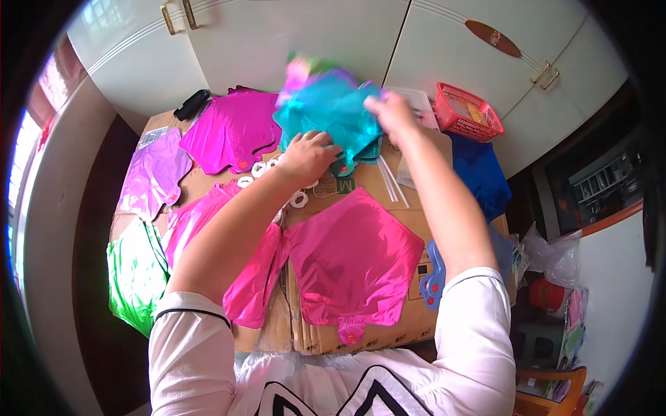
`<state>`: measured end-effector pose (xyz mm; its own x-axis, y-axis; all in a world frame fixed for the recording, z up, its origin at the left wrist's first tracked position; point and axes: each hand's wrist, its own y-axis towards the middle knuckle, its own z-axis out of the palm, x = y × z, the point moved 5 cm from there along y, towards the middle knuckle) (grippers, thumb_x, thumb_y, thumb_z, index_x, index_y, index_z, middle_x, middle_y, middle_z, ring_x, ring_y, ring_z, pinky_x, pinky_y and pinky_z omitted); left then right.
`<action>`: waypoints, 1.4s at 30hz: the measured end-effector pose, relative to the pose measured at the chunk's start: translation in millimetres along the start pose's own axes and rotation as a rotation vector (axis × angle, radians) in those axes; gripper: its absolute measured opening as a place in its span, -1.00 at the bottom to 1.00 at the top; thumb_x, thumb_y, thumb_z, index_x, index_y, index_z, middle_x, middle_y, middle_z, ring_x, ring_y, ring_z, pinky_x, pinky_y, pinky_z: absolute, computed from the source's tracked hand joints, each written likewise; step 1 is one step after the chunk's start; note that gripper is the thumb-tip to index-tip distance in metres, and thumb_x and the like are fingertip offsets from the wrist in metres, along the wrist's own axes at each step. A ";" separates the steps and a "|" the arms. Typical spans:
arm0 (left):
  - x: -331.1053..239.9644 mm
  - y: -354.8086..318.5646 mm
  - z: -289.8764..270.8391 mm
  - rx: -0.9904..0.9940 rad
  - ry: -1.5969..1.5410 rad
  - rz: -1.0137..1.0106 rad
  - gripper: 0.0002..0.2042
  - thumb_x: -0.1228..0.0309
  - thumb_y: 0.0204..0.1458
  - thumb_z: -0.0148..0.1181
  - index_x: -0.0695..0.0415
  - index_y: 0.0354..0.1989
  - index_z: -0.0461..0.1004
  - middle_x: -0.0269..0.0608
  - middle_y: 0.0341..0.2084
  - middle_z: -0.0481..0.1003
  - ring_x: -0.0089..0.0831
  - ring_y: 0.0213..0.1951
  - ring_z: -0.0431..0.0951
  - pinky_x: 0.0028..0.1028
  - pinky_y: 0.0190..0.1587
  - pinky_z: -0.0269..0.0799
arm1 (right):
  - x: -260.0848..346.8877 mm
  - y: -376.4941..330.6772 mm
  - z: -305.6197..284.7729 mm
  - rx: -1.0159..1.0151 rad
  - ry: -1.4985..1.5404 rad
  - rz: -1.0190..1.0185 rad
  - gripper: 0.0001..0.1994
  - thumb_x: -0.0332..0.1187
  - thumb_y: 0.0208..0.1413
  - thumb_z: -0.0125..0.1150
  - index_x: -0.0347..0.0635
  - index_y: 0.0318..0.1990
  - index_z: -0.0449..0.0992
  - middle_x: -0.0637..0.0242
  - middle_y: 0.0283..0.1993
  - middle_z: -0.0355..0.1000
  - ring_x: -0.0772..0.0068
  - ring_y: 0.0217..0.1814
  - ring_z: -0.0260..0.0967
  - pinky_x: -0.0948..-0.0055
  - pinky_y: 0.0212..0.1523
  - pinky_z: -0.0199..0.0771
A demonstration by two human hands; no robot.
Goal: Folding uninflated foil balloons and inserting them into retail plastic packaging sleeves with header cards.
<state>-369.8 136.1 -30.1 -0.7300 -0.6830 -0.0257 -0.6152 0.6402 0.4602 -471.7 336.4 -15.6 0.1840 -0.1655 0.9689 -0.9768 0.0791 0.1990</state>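
Toward the far side of the table lies a stack of shiny teal foil balloons (326,114), flat and uninflated. My left hand (316,154) rests on its near left part with fingers spread. At the far right corner, my right hand (393,113) pinches the teal foil, slightly smeared by motion. Behind the stack, a blurred purple, pink and green foil piece (309,69) shows; whether a hand holds it I cannot tell. Closest to me is a flat hot-pink foil balloon (357,256), its neck tab pointing at my body. More pink foil (253,277) sits partly under my left forearm.
Magenta (232,128), lilac (156,170), green (135,277) and dark blue foil balloons (479,173) ring the cardboard-covered table (270,336). White tape rings (298,200) and white sticks (392,182) lie mid-table. A red basket (468,111) stands at the back right, before white cabinets (298,35).
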 end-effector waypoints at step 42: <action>-214.7 157.8 71.9 0.391 -0.851 0.133 -0.89 0.44 -0.02 0.24 0.22 -0.38 0.60 -0.18 -0.58 0.55 -0.47 -0.54 0.57 -0.42 -0.44 0.47 | 52.3 -201.3 -234.2 0.072 -1.145 -0.528 -0.86 -0.53 -0.04 0.21 -0.22 -0.27 0.52 0.14 -0.36 0.51 0.04 -0.29 0.48 0.21 -0.23 0.47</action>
<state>-331.6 409.0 -15.7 -0.6787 -0.2086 -0.7042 -0.4545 0.8724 0.1797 -239.8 542.1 29.5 0.3882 -0.9177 0.0849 -0.8236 -0.3041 0.4787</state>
